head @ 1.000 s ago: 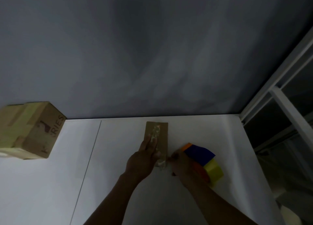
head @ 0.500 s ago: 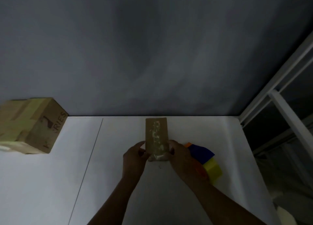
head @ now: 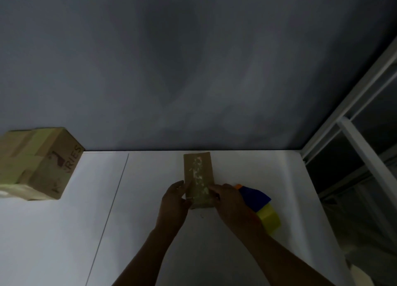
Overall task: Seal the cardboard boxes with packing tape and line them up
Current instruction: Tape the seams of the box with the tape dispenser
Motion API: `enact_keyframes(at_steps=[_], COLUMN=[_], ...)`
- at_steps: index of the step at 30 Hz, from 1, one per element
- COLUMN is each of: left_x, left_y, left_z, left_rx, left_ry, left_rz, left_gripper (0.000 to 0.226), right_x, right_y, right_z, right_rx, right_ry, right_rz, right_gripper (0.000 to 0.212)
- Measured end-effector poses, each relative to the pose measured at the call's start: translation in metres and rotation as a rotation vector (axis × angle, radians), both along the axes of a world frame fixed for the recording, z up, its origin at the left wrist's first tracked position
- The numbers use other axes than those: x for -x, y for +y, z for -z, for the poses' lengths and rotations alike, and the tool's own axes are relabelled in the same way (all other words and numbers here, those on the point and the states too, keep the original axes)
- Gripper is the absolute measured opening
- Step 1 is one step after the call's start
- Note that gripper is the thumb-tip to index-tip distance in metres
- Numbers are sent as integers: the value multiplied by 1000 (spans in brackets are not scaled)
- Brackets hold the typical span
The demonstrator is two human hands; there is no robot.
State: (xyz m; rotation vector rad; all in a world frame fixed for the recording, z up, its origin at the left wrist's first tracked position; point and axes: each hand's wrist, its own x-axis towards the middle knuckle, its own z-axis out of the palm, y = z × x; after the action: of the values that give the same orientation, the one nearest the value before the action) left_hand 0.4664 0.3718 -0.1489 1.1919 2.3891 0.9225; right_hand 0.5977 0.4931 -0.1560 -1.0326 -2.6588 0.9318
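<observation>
Since there's one view only, head view: small narrow brown cardboard box (head: 198,174) lies flat near the back edge of the white counter (head: 64,232), about mid-width, long axis pointing away from the person. A pale patchy strip runs down its top; probably tape, too dim to confirm. Left grip (head: 174,202) curls round the box's near left side, right grip (head: 231,202) round its near right side. Both hold the box, nothing else.

My read: the step is pressing the strip end over the near edge. Keep the box flat, rub from centre outward, no wrinkles.

Blue-and-orange tape dispenser with yellow roll (head: 255,196) sits just beside the right grip, toward the right edge. Large taped brown cardboard box (head: 40,165) is at back left, well apart. Thin dark seam (head: 111,199) crosses the counter. Grey wall (head: 193,70) behind, white window frame (head: 354,139) at right. Light is poor.
</observation>
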Motion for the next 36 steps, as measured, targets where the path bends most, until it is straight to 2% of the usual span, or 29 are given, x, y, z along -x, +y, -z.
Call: enact_keyframes(at_steps=[3,5,9,11,13,14,15,17,20,22,25,26,28,30,31,33,36], left_x=[3,4,3,9,15,15,17,20,19,17,17,19,24,28,28,26,13], left_y=[0,0,-1,-4,-5,-5,-5,-3,0,3,5,2,-3,-6,-8,-13,-12], left_z=[3,5,4,8,9,8,11,11,11,11,9,9,4,-4,-6,-4,-1], left_rx=[52,61,16,31,88,110,103,78,74,89,106,92,82,126,142,258,275], left_ry=[109,181,282,299,353,391,462,546,543,490,423,405,315,132,36,51,196], left_rz=[94,134,180,215,290,326,353,362,304,293,324,323,298,246,253,337,276], left_gripper=[47,44,26,34,32,43,51,57,39,37,38,37,31,24,31,73,106], right_x=[0,0,-3,-6,-4,-2,0,6,12,10,5,2,-9,-16,-20,-24,-21], right_y=[2,5,7,5,6,7,8,10,12,18,12,11,8,7,5,4,10], right_z=[8,10,8,2,1,7,9,17,22,21,23,24,20,17,11,4,-3], right_rx=[-80,-281,-510,-536,-637,-673,-660,-604,-494,-475,-390,-407,-534,-545,-525,-422,-260], right_ry=[-63,-19,-3,5,87,144,186,264,220,149,6,31,88,126,111,147,255], right_rz=[-79,-143,-220,-237,-255,-241,-212,-177,-221,-256,-313,-299,-332,-372,-380,-354,-163], right_gripper=[43,45,57,48,32,22,17,30,35,26,76,81,65,24,16,24,29])
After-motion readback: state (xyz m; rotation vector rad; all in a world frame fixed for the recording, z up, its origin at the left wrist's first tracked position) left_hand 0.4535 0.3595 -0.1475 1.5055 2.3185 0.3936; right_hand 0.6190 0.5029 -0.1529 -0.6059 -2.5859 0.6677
